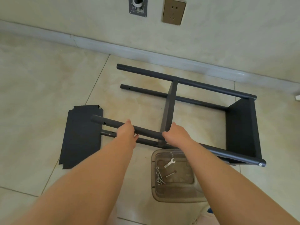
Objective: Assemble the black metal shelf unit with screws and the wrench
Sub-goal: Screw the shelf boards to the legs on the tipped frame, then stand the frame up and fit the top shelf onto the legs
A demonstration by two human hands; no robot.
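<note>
The black metal shelf unit (240, 125) lies on its side on the tiled floor, with two shelf panels fixed between its black tube legs. My left hand (126, 132) grips the nearest upper tube (112, 123) from above. My right hand (177, 133) grips the same tube where the middle panel (169, 109) meets it. A loose black shelf panel (81, 137) lies flat on the floor at the left, under the free tube ends. A silver wrench (169, 162) and several screws (159, 176) lie in a clear plastic tray (175, 194) below my right arm.
A wall with a skirting board (146, 54) runs across the back. On the wall sit a bronze socket (174, 11) and a grey fitting (138, 7). Bare floor tiles (40, 78) spread to the left.
</note>
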